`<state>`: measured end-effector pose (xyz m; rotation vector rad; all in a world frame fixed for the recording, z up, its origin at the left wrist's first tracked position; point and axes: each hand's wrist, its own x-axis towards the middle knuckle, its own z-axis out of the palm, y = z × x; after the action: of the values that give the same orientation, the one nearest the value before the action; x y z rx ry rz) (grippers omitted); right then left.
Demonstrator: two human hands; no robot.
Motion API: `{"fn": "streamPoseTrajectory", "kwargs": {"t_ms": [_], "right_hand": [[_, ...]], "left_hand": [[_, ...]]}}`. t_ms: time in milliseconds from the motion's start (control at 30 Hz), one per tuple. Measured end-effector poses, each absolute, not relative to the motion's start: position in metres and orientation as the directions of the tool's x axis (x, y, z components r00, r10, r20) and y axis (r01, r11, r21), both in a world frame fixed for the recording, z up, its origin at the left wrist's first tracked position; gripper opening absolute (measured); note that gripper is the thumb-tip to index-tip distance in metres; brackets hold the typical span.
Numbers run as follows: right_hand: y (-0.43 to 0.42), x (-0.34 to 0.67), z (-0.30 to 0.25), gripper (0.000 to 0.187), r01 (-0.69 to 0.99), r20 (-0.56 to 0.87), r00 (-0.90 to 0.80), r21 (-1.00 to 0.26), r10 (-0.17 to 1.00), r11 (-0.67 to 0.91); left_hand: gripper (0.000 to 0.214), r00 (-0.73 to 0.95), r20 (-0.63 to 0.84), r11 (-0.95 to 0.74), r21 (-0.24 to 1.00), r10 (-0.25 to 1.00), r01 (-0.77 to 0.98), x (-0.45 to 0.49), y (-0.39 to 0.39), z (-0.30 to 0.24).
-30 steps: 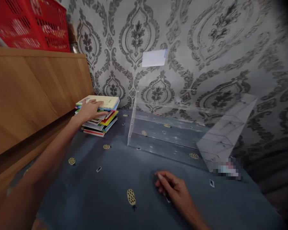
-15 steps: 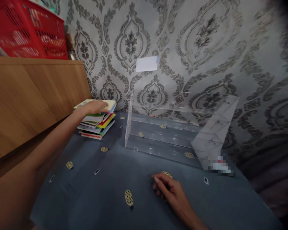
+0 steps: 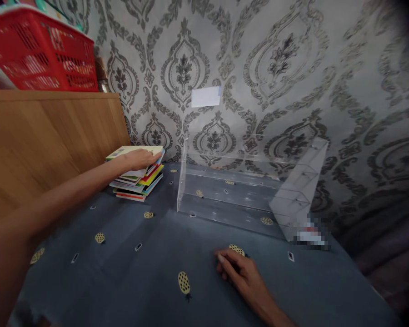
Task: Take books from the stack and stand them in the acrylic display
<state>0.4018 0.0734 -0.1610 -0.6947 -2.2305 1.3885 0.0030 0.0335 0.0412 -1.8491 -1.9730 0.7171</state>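
My left hand (image 3: 141, 159) reaches out to a stack of books (image 3: 132, 196) at the back left. Its fingers bend over the right edge of the top book (image 3: 127, 152), which has a pale yellow cover; some fingertips are hidden. Uneven, colourful spines and page edges show below it. My right hand (image 3: 240, 272) rests on the dark blue tablecloth (image 3: 157, 304), fingers curled together with nothing visible in them. Beyond it stands a clear acrylic rack (image 3: 225, 200) with stepped tiers and no books on it.
A wooden cabinet (image 3: 54, 136) rises along the left, carrying a red plastic basket (image 3: 41, 50) filled with things. Patterned wallpaper (image 3: 282, 91) with a white label (image 3: 206, 96) is behind the rack. A pixelated item (image 3: 310, 234) lies by the rack's right end.
My left hand has slid right across the top book to its edge, and its fingers have bent there. The camera view has shifted slightly. My right hand stays in place.
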Motion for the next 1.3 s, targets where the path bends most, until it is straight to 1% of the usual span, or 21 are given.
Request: {"fn": "streamPoseTrajectory", "kwargs": {"t_ms": [133, 200, 300, 333, 433, 500, 533, 600, 667, 733, 833, 1000, 1200, 1300], "right_hand": [[0.073, 0.402, -0.163, 0.062, 0.181, 0.098, -0.792, -0.905, 0.603, 0.385], [0.073, 0.402, -0.164, 0.061, 0.175, 0.106, -0.791, -0.905, 0.603, 0.388], [0.073, 0.402, -0.165, 0.058, 0.175, 0.103, -0.793, -0.906, 0.6, 0.386], [0.073, 0.402, -0.165, 0.057, 0.176, 0.099, -0.795, -0.906, 0.599, 0.384], [0.073, 0.403, -0.163, 0.056, 0.18, 0.097, -0.798, -0.903, 0.594, 0.389], [0.073, 0.403, -0.162, 0.056, 0.184, 0.098, -0.8, -0.899, 0.591, 0.398], [0.073, 0.402, -0.161, 0.056, 0.186, 0.096, -0.801, -0.898, 0.591, 0.398], [0.073, 0.402, -0.161, 0.057, 0.191, 0.091, -0.8, -0.899, 0.593, 0.394], [0.073, 0.402, -0.161, 0.057, 0.194, 0.088, -0.8, -0.898, 0.593, 0.395], [0.073, 0.402, -0.162, 0.057, 0.194, 0.09, -0.803, -0.896, 0.589, 0.4], [0.074, 0.402, -0.164, 0.057, 0.182, 0.102, -0.805, -0.895, 0.584, 0.407], [0.073, 0.402, -0.162, 0.055, 0.164, 0.122, -0.81, -0.892, 0.574, 0.421], [0.073, 0.402, -0.16, 0.055, 0.164, 0.124, -0.809, -0.891, 0.574, 0.423], [0.074, 0.402, -0.16, 0.056, 0.169, 0.122, -0.808, -0.889, 0.576, 0.426]], "left_hand": [[0.043, -0.096, 0.001, 0.076, -0.619, 0.995, 0.781, 0.011, 0.013, 0.043], [0.04, -0.101, 0.081, 0.13, -0.634, 0.992, 0.763, 0.016, -0.004, 0.042], [0.04, -0.137, 0.227, 0.25, -0.611, 0.964, 0.751, 0.019, -0.029, 0.034], [0.043, -0.138, 0.251, 0.264, -0.59, 0.958, 0.763, 0.017, -0.035, 0.031], [0.06, -0.148, 0.274, 0.275, -0.514, 0.95, 0.812, 0.006, -0.042, 0.019], [0.069, -0.223, 0.285, 0.336, -0.451, 0.932, 0.827, -0.003, -0.041, 0.013], [0.07, -0.267, 0.288, 0.372, -0.422, 0.92, 0.827, -0.008, -0.039, 0.01], [0.064, -0.317, 0.278, 0.408, -0.386, 0.907, 0.827, -0.013, -0.034, 0.006], [0.056, -0.318, 0.27, 0.405, -0.387, 0.909, 0.828, -0.014, -0.031, 0.003], [0.052, -0.317, 0.276, 0.408, -0.399, 0.907, 0.821, -0.013, -0.031, 0.0], [0.052, -0.319, 0.29, 0.416, -0.389, 0.902, 0.822, -0.01, -0.036, 0.0], [0.049, -0.374, 0.366, 0.487, -0.296, 0.852, 0.822, -0.007, -0.056, -0.003], [0.052, -0.392, 0.501, 0.561, -0.246, 0.772, 0.79, 0.008, -0.078, -0.03], [0.055, -0.393, 0.525, 0.572, -0.233, 0.755, 0.786, 0.021, -0.085, -0.041]]}}
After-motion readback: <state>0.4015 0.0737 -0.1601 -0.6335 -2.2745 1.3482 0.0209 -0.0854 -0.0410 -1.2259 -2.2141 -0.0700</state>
